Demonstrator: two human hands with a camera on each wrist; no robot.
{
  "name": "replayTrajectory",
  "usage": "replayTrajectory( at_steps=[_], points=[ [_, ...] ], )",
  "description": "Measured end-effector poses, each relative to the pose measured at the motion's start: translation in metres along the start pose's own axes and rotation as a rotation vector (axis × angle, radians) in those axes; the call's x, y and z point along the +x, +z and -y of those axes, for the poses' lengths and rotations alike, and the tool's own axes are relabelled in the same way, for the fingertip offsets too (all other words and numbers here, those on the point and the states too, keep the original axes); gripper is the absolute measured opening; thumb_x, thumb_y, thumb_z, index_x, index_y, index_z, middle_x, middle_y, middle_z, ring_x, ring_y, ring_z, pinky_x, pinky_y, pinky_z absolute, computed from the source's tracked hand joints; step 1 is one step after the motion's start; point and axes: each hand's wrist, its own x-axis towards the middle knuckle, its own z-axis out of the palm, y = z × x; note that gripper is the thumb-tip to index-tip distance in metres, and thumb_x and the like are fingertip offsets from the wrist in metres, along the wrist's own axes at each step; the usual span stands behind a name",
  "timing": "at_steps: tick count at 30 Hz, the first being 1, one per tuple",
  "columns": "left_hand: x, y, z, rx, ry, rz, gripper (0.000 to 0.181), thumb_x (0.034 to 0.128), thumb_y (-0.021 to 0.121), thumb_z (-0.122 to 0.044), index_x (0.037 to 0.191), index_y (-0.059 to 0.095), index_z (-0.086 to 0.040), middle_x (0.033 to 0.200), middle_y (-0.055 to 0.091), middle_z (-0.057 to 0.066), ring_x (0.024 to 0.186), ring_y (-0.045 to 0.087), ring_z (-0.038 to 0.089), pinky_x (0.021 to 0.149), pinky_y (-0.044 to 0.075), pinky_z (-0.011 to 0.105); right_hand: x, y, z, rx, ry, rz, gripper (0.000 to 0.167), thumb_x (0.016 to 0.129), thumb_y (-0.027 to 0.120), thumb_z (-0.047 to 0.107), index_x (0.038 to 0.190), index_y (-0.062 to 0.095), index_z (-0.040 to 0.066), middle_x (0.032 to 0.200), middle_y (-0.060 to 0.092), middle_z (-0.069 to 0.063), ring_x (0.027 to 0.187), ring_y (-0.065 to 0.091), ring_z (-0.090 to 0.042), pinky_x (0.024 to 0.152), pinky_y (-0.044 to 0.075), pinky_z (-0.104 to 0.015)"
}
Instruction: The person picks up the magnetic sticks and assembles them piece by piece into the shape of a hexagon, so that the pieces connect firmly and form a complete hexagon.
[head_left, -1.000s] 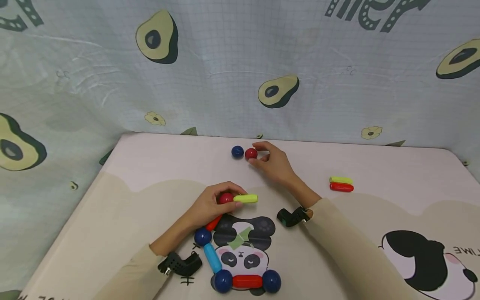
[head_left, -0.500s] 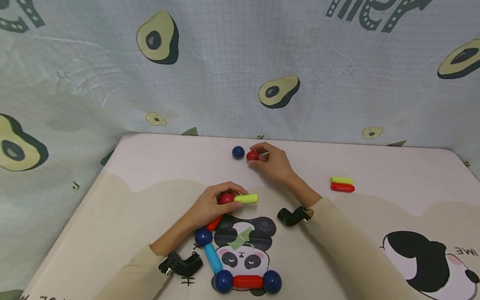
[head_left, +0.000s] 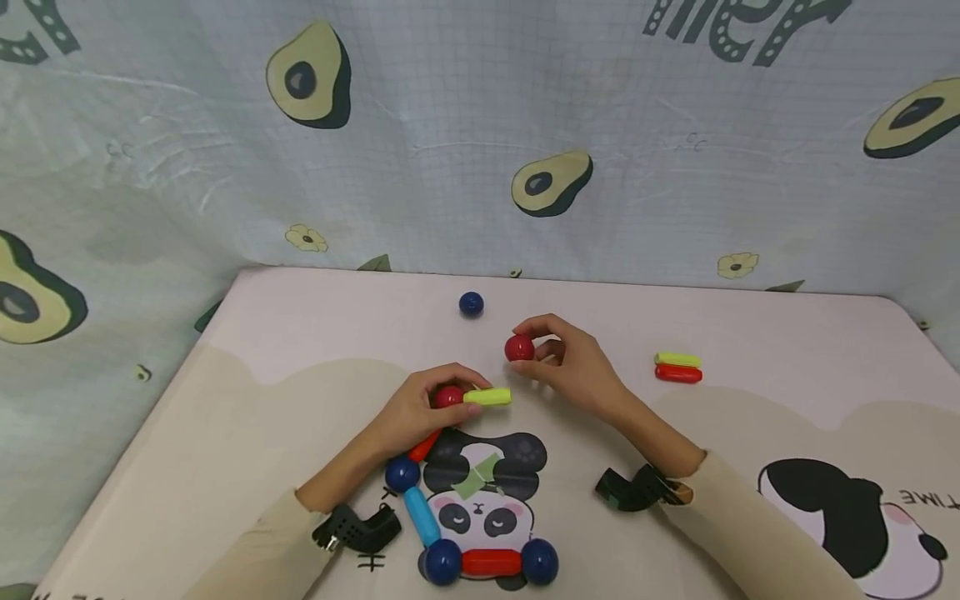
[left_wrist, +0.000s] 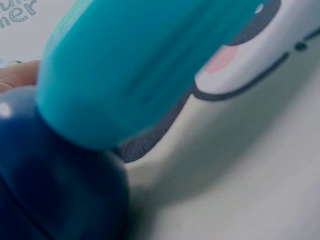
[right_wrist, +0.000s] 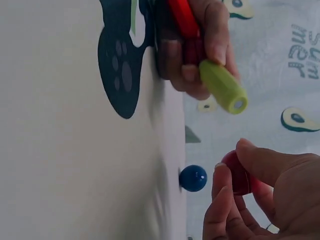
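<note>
Left hand point(head_left: 416, 408) wrapping grip round red ball point(head_left: 448, 397), yellow stick point(head_left: 489, 397) jutting right from it. Right hand point(head_left: 572, 358) pinching second red ball point(head_left: 519, 347) between fingertips, hovering beyond stick over worktop point(head_left: 300, 333). Smooth ball could be slipping if pinch is loosening; adjoining red stick point(head_left: 423, 447) could be detaching if left hand is tilting.

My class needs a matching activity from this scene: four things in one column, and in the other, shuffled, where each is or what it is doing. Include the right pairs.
Things
1. Light blue rod
2. Right hand
3. Left hand
4. Unheld lime rod

Places or states
A. Pinches a loose red ball
B. Lies beside a red rod
C. Sits between two blue balls
D. Holds a second red ball with an attached lime rod

Right pairs: 1-C, 2-A, 3-D, 4-B
</note>
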Motion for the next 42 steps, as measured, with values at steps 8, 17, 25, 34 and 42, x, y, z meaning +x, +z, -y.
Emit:
replayTrajectory(
  at_steps=[8, 17, 25, 34, 42],
  points=[
    [-0.001, 0.0, 0.002, -0.005, 0.003, -0.003, 0.026, 0.0885, 0.068, -0.013, 0.114, 0.066, -0.013, 0.106, 0.062, 0.002, 0.099, 0.055, 0.023, 0.085, 0.05, 0.032, -0.027, -0.009, 0.006, 0.101, 0.0, 0.044, 0.042, 0.082, 0.078, 0.019, 0.117, 0.055, 0.017, 0.113, 0.058, -0.002, 0.083, 0.063, -0.018, 0.063, 0.051, -0.028],
    [-0.002, 0.0, 0.001, -0.015, -0.003, 0.004, 0.025, 0.0889, 0.067, -0.013, 0.114, 0.065, -0.013, 0.104, 0.063, 0.003, 0.097, 0.056, 0.023, 0.084, 0.05, 0.032, -0.044, -0.001, 0.007, 0.052, -0.065, 0.071, 0.045, 0.079, 0.08, 0.015, 0.116, 0.054, 0.015, 0.108, 0.058, -0.002, 0.078, 0.062, -0.015, 0.065, 0.053, -0.029],
    [-0.001, 0.0, 0.002, -0.018, 0.021, 0.003, 0.025, 0.0885, 0.067, -0.01, 0.114, 0.065, -0.01, 0.102, 0.063, 0.004, 0.095, 0.056, 0.023, 0.083, 0.05, 0.031, -0.046, 0.002, 0.007, -0.024, -0.156, 0.069, 0.046, 0.077, 0.081, 0.013, 0.115, 0.056, 0.017, 0.106, 0.058, 0.003, 0.08, 0.06, -0.012, 0.068, 0.053, -0.027],
    [0.001, -0.009, -0.001, -0.06, -0.027, 0.089, 0.024, 0.0895, 0.067, -0.011, 0.113, 0.062, -0.007, 0.097, 0.064, 0.009, 0.084, 0.066, 0.024, 0.08, 0.054, 0.033, -0.04, 0.005, 0.001, 0.003, -0.119, 0.088, 0.043, 0.077, 0.081, 0.018, 0.115, 0.06, 0.019, 0.105, 0.061, 0.003, 0.078, 0.061, -0.012, 0.066, 0.053, -0.028],
    [0.0, -0.024, -0.011, -0.024, -0.075, 0.208, 0.027, 0.0895, 0.067, -0.012, 0.115, 0.06, -0.008, 0.099, 0.068, 0.007, 0.089, 0.067, 0.022, 0.087, 0.05, 0.033, -0.027, 0.007, -0.001, 0.007, -0.102, 0.147, 0.042, 0.079, 0.08, 0.019, 0.117, 0.061, 0.021, 0.102, 0.062, 0.002, 0.078, 0.062, -0.014, 0.067, 0.053, -0.029]
  ],
)
